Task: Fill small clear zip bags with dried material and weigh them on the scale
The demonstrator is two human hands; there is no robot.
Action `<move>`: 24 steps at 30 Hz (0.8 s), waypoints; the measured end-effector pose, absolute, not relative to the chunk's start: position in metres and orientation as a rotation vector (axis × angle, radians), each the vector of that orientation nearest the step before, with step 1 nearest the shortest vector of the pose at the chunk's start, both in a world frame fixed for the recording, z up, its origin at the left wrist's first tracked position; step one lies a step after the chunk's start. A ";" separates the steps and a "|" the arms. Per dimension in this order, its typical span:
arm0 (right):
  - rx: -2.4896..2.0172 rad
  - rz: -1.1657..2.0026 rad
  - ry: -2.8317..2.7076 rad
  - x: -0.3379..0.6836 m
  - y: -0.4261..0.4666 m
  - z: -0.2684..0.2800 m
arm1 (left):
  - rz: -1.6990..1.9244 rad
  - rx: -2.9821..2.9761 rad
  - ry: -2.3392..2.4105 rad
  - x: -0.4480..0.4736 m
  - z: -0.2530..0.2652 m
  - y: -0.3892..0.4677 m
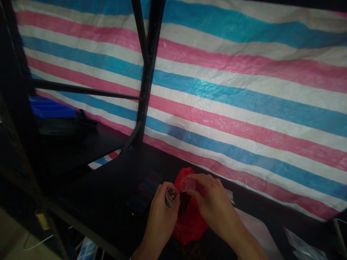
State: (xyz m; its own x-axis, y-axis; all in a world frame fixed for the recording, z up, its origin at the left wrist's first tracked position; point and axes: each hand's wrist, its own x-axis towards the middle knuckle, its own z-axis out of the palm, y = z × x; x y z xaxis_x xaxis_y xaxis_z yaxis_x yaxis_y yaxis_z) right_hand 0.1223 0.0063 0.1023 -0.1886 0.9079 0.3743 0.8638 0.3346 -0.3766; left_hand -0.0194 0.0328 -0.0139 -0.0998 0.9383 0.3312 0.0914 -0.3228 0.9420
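My left hand (163,209) is closed around a small clear container (171,197), tilted so its mouth shows small brownish pieces inside. Between the thumb and fingers of my right hand (210,195) is a small clear plastic cup (187,184), held on its side; it looks like a cap or little tub, and I see nothing in it. Below and between both hands lies an open red bag (191,225) with dark contents that I cannot make out. The right hand partly covers the bag.
A dark flat object (145,191) lies left of my hands on the black tabletop (108,193). Clear plastic bags (305,243) and a pale sheet (257,231) are at right. Behind stand a striped tarp (230,97) and a black post (148,79). Blue trays (52,109) sit far left.
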 end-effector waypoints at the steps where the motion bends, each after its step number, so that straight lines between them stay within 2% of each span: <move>1: -1.599 0.112 -2.049 0.125 0.007 0.099 | 1.517 1.454 1.184 -0.020 -0.013 0.033; 8: -1.788 0.211 -2.147 0.126 0.011 0.070 | 1.574 1.474 1.221 -0.023 -0.008 0.029; 13: -1.861 0.087 -2.244 0.127 0.020 0.064 | 1.538 1.600 1.211 -0.023 -0.001 0.024; 24: -1.718 0.178 -2.211 0.134 0.016 0.064 | 1.571 1.595 1.194 -0.018 0.000 0.021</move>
